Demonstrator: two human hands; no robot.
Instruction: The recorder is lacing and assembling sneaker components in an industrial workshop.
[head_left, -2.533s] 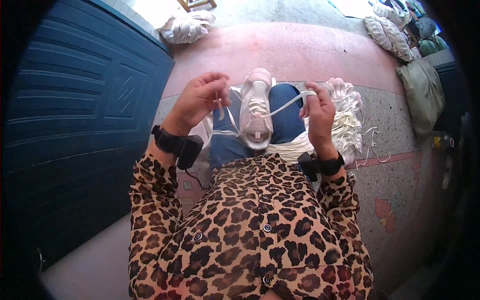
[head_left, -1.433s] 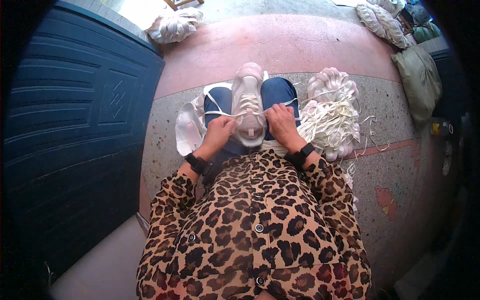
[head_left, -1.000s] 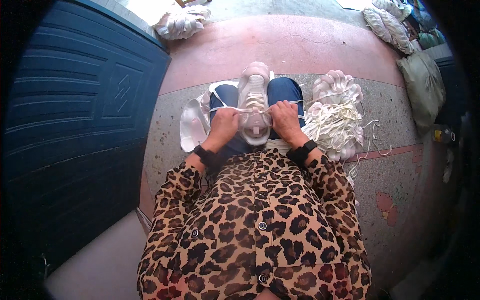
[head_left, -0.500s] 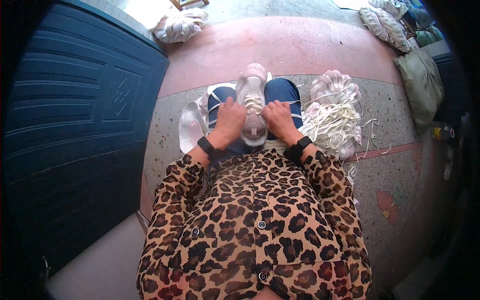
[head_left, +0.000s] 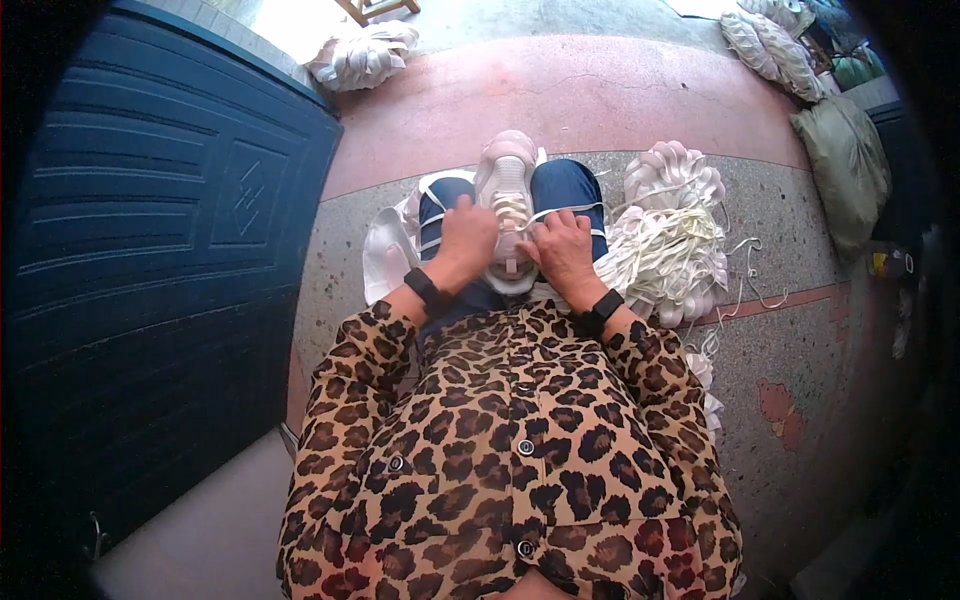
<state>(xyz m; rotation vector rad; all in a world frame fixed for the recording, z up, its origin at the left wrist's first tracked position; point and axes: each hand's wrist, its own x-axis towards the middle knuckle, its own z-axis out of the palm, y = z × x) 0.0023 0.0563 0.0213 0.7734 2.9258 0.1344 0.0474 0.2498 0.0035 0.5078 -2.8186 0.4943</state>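
Observation:
A pale pink and white shoe upper stands between my knees, its toe pointing away from me. A cream shoelace crosses its front in several rows. My left hand is closed at the upper's left edge; what its fingers pinch is hidden. At the right edge my right hand has its fingers curled on a lace end, with a white strand arching over my right knee just beyond them. White cords also run across my jeans on both legs.
To my right lie a heap of loose cream laces and a tied stack of shoe uppers. More white pieces lie left of my knee. A dark blue door stands at left. Bundles and a sack lie farther off.
My right hand has shifted slightly down and turned, and a white strand now arches above it from the shoe. My left hand stays near the upper's edge, its fingers slightly moved.

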